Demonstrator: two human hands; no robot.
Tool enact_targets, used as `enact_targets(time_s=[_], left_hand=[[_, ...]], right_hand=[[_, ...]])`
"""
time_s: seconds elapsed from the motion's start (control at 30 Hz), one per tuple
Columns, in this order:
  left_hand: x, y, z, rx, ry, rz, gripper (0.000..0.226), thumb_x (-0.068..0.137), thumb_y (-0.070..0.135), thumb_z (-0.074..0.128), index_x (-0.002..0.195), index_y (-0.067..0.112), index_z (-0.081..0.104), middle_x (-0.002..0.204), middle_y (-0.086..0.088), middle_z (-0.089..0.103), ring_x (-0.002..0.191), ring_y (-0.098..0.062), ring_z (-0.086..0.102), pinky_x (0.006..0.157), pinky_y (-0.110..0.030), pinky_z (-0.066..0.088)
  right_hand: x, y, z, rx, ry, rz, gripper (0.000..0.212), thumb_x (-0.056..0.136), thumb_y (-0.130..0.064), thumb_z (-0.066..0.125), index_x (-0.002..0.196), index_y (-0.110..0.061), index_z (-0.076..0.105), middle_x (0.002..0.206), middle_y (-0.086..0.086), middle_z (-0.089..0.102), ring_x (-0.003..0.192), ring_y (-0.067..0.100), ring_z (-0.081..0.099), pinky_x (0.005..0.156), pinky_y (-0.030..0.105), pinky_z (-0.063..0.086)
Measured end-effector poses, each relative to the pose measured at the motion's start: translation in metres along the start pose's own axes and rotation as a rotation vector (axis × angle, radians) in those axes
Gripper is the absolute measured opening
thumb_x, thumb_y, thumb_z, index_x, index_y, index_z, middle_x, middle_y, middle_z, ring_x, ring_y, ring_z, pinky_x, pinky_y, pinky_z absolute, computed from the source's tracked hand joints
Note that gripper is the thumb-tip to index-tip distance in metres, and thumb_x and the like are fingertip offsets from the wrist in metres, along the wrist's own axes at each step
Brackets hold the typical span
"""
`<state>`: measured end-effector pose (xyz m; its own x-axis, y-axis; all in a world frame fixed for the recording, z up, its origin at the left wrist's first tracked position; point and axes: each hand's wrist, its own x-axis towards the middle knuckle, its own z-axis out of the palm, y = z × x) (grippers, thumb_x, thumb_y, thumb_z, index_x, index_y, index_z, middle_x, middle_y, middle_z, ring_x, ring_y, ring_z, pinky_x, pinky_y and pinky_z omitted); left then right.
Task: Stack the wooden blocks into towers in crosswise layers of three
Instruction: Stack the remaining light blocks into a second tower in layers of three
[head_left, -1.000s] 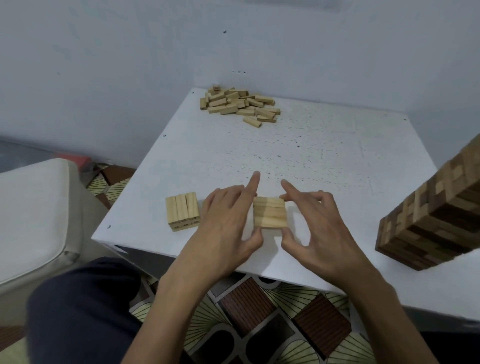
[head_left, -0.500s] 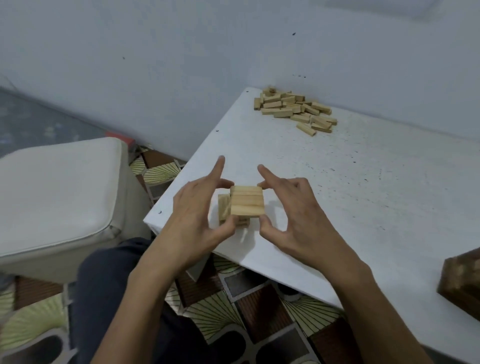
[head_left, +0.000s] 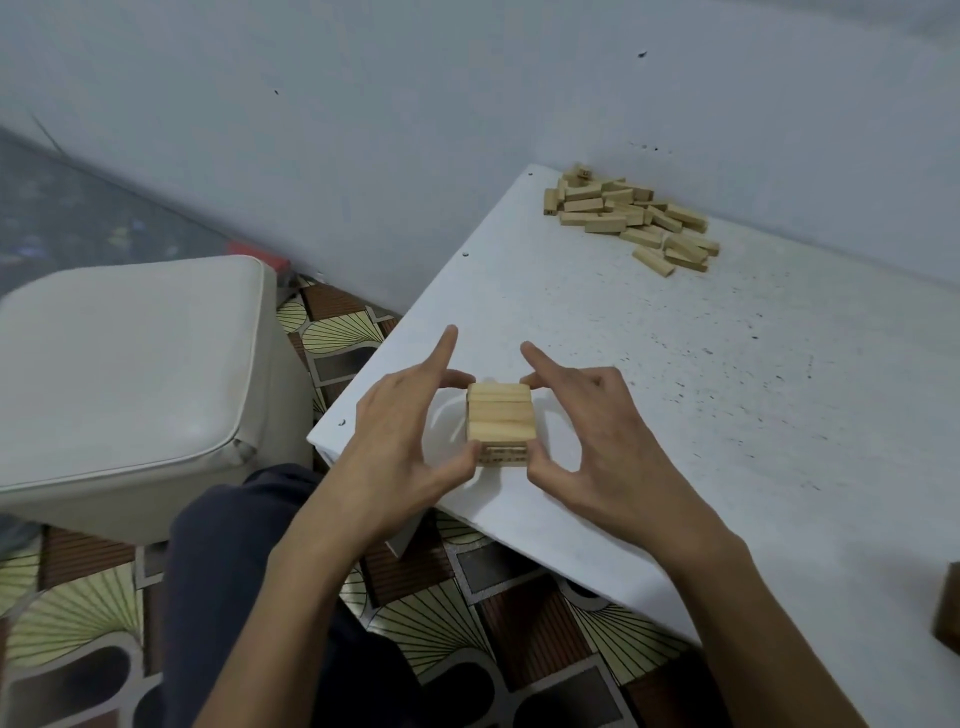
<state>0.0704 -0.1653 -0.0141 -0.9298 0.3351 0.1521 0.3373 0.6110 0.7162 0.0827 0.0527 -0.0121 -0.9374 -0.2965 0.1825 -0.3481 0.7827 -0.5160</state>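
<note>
Stack (head_left: 501, 418), two crosswise layers: we are gripping it between left hand (head_left: 400, 441) and right hand (head_left: 602, 441), index fingers pointing free, near the table's (head_left: 727, 389) left front corner. Loose blocks (head_left: 628, 215) are lying by the wall.

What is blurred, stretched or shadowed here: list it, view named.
Head view: soft, even light with no glare; faint grey shadows under the left hand and right hand on the white table beside the block stack; wide-angle lens stretches the frame edges; loose pile sharp; dark tower cropped, indistinct.
</note>
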Motion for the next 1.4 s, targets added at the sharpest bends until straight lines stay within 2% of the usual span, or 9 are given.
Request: enact_targets(time_s=[0.23,0.4,0.53,0.6,0.67,0.8,0.9,1.13,1.4], left_hand=[[-0.002,-0.001,0.0,-0.007,-0.015,-0.017,0.091,0.079,0.059,0.052,0.156,0.04,0.007,0.132,0.026,0.05,0.127,0.006,0.037,0.114,-0.042,0.031],[-0.005,-0.002,-0.003,-0.02,-0.01,-0.021,0.092,0.08,0.062,0.054,0.157,0.039,0.01,0.145,0.025,0.042,0.132,0.009,0.033,0.113,-0.034,0.03],[-0.012,0.005,0.012,-0.303,0.124,-0.125,0.064,0.094,0.05,0.049,0.153,0.038,0.027,0.15,0.024,0.04,0.139,0.009,0.032,0.117,-0.031,0.029],[-0.015,0.015,0.025,-0.505,0.223,-0.219,0.052,0.101,0.045,0.041,0.151,0.034,0.034,0.15,0.025,0.041,0.14,0.009,0.031,0.121,-0.033,0.025],[-0.017,0.026,0.036,-0.594,0.282,-0.293,0.049,0.105,0.044,0.035,0.152,0.031,0.035,0.151,0.028,0.037,0.138,0.016,0.027,0.121,-0.023,0.021],[-0.019,0.039,0.053,-0.632,0.29,-0.331,0.048,0.107,0.032,0.03,0.155,0.027,0.026,0.154,0.028,0.027,0.133,0.025,0.022,0.104,0.002,0.019],[-0.018,0.041,0.059,-0.672,0.284,-0.33,0.048,0.108,0.023,0.032,0.155,0.026,0.023,0.15,0.031,0.027,0.132,0.024,0.025,0.101,0.003,0.021],[-0.017,0.044,0.061,-0.688,0.273,-0.342,0.049,0.108,0.017,0.032,0.156,0.024,0.023,0.152,0.028,0.025,0.13,0.027,0.024,0.099,0.005,0.021],[-0.016,0.045,0.064,-0.653,0.27,-0.347,0.049,0.108,0.017,0.032,0.156,0.023,0.021,0.156,0.024,0.022,0.133,0.026,0.02,0.102,0.004,0.018]], right_hand=[[-0.001,0.001,0.0,0.025,-0.013,0.001,0.078,0.085,-0.045,0.051,0.155,-0.036,0.017,0.132,-0.022,0.046,0.119,0.008,0.035,0.097,0.03,0.043],[-0.006,-0.002,0.0,0.061,0.019,0.02,0.078,0.087,-0.046,0.053,0.156,-0.034,0.019,0.145,-0.017,0.038,0.13,0.004,0.032,0.106,0.021,0.032],[-0.006,-0.012,0.008,0.439,0.144,0.212,0.062,0.098,-0.047,0.044,0.155,-0.032,0.025,0.157,-0.019,0.029,0.142,-0.007,0.024,0.114,0.013,0.022],[-0.006,-0.024,0.013,0.68,0.194,0.311,0.051,0.105,-0.041,0.037,0.154,-0.034,0.026,0.157,-0.023,0.029,0.14,-0.013,0.024,0.111,0.005,0.021],[-0.008,-0.034,0.02,0.815,0.199,0.371,0.048,0.107,-0.041,0.03,0.154,-0.037,0.026,0.156,-0.028,0.027,0.139,-0.017,0.022,0.107,-0.001,0.019],[-0.011,-0.043,0.033,0.942,0.192,0.422,0.061,0.095,-0.053,0.025,0.154,-0.039,0.023,0.156,-0.032,0.023,0.14,-0.018,0.018,0.119,0.019,0.016],[-0.011,-0.046,0.038,0.99,0.175,0.432,0.063,0.093,-0.051,0.026,0.154,-0.037,0.02,0.157,-0.029,0.021,0.141,-0.016,0.018,0.121,0.024,0.016],[-0.013,-0.045,0.043,0.977,0.135,0.432,0.063,0.091,-0.049,0.025,0.153,-0.039,0.018,0.157,-0.031,0.02,0.137,-0.022,0.016,0.103,-0.003,0.018],[-0.013,-0.047,0.043,0.985,0.144,0.425,0.062,0.092,-0.044,0.027,0.153,-0.036,0.02,0.14,-0.039,0.026,0.115,-0.037,0.027,0.086,-0.008,0.026]])
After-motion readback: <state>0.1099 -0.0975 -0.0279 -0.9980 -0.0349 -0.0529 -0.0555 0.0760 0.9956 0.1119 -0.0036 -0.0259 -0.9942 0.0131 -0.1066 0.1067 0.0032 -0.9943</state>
